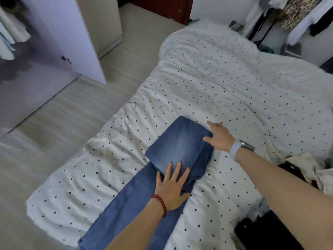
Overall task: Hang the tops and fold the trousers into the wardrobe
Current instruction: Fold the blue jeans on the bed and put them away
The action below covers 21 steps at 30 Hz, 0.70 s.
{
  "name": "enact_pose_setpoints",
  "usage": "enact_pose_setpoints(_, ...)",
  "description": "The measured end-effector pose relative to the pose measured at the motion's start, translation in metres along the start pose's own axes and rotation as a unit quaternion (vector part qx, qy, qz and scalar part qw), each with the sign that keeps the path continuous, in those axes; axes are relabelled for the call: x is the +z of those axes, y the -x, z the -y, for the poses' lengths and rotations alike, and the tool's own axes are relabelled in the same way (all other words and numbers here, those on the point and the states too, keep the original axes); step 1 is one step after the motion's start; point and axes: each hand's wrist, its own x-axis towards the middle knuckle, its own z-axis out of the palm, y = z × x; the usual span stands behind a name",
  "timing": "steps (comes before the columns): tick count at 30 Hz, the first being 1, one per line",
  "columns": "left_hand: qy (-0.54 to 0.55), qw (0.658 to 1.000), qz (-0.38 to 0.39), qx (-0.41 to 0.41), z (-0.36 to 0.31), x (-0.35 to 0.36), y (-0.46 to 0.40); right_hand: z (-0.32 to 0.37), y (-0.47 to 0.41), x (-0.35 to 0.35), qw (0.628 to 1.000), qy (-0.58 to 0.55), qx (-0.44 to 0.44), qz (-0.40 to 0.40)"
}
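The jeans lie on the bed, on the dotted cover, with one end already turned back over the legs into a doubled panel; the rest of the legs runs toward you and off the near edge. Your left hand lies flat, fingers straight, pressing the near edge of that panel. Your right hand rests at the panel's far right corner, fingers released and extended, grasping nothing. Judgement: you are at the trouser-folding step, part done. The next move calls for lifting the loose leg end and bringing it up over the panel, edges square, then smoothing. The wardrobe stands open to the left, across the floor; the folded jeans must then be carried there.
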Motion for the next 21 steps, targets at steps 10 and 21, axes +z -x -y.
enact_pose_setpoints(10, 0.166, 0.942, -0.247, -0.154, 0.054, -0.038, -0.073, -0.003, 0.027, 0.094, 0.903, -0.379, 0.143, -0.144)
enact_pose_setpoints(21, 0.373, 0.898, -0.172, -0.159, 0.067, -0.055, -0.112, -0.012, 0.027, 0.095, 0.876, -0.379, 0.159, -0.252)
